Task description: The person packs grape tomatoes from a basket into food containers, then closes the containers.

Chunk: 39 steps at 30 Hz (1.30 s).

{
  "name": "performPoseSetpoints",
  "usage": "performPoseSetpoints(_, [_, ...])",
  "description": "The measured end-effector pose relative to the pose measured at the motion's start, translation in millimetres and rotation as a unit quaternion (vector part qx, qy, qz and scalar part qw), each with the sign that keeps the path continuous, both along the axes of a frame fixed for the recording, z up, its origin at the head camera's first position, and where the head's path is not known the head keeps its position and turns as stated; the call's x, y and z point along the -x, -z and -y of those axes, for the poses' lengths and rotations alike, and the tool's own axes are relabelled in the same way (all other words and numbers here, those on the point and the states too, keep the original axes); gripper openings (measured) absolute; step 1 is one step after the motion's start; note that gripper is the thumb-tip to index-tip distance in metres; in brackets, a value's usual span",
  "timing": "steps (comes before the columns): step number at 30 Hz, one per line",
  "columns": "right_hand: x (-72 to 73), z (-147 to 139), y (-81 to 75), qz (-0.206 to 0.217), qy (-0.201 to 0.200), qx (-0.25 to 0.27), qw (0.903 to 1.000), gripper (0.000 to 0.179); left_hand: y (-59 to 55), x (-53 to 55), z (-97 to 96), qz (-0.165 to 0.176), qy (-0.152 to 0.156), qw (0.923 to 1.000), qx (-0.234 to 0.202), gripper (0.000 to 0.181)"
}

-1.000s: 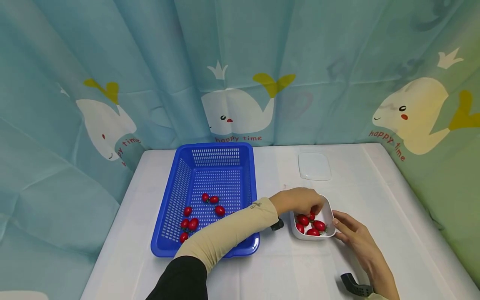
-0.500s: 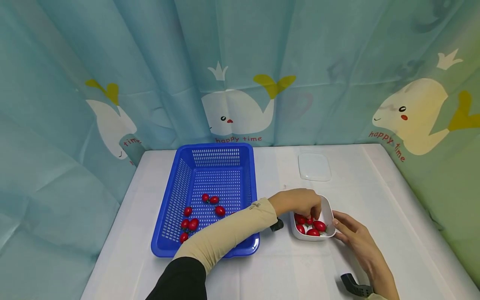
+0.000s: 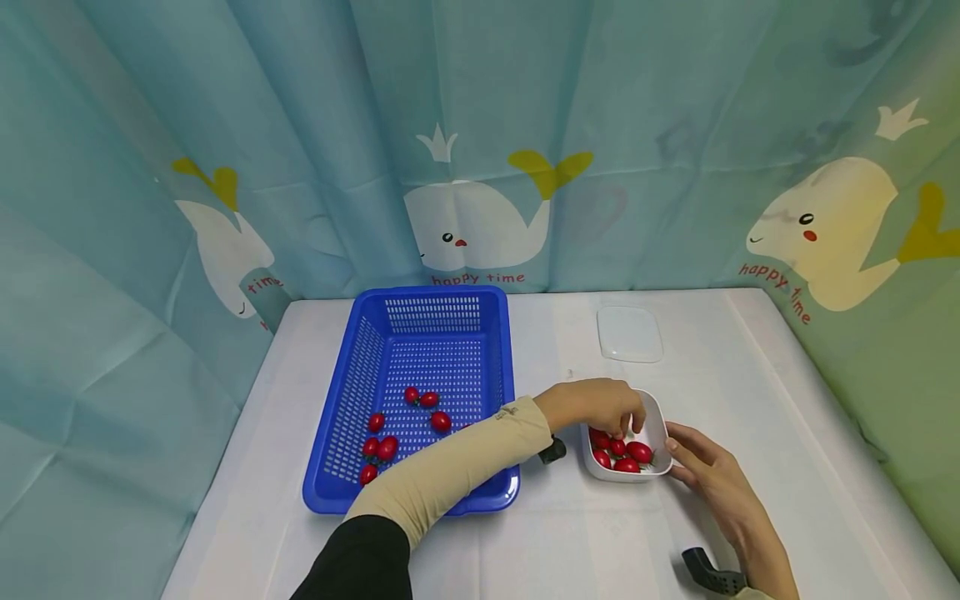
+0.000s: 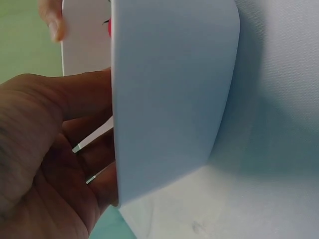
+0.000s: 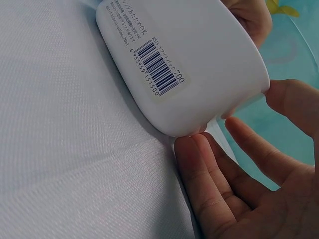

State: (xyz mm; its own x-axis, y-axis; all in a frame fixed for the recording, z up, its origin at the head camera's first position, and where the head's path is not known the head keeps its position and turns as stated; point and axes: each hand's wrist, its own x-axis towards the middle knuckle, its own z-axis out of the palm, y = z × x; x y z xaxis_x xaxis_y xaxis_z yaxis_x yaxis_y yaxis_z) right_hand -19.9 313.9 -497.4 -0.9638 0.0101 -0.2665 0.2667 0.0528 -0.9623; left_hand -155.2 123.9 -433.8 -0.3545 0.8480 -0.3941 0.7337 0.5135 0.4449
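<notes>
A white plastic food container stands on the table with several cherry tomatoes in it. My left hand reaches over its left side with the fingers pointing down, close above a small tomato. In the left wrist view the container wall hides the fingertips of my left hand. My right hand steadies the container from the right. In the right wrist view the thumb of my right hand is at the rim and the fingers touch the lower outer wall, near a barcode label.
A blue perforated basket stands to the left with several cherry tomatoes in its front half, partly under the left sleeve. A translucent lid lies behind the container. A curtain hangs along the table's back edge.
The tomato under my left fingers has gone down and slightly left and now lies among the others. The left fingertips have shifted a little; my right hand keeps its place on the container.
</notes>
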Motion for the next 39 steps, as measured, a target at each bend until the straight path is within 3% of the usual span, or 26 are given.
performPoseSetpoints(8, [0.3,0,-0.3,0.013,0.001,-0.014,0.9998,0.048,-12.5,-0.2,12.0,-0.015,0.0,0.9997,-0.02,0.027])
performPoseSetpoints(15, [0.5,0,-1.5,0.024,0.002,-0.028,0.9993,0.054,-30.7,3.5,41.6,-0.004,-0.021,0.9968,-0.077,0.03])
performPoseSetpoints(27, [0.2,1,-0.9,0.041,0.001,-0.053,0.9977,0.061,-52.4,0.7,88.0,-0.016,-0.068,0.9913,-0.112,0.029])
performPoseSetpoints(31, [-0.2,1,0.9,0.043,0.002,-0.052,0.9977,0.061,-60.7,0.0,103.7,-0.004,-0.087,0.9866,-0.138,0.028])
performPoseSetpoints(39, [0.0,1,-0.4,0.06,0.0,-0.067,0.9959,0.065,-69.3,1.0,144.6,0.044,-0.151,0.9685,-0.193,0.026])
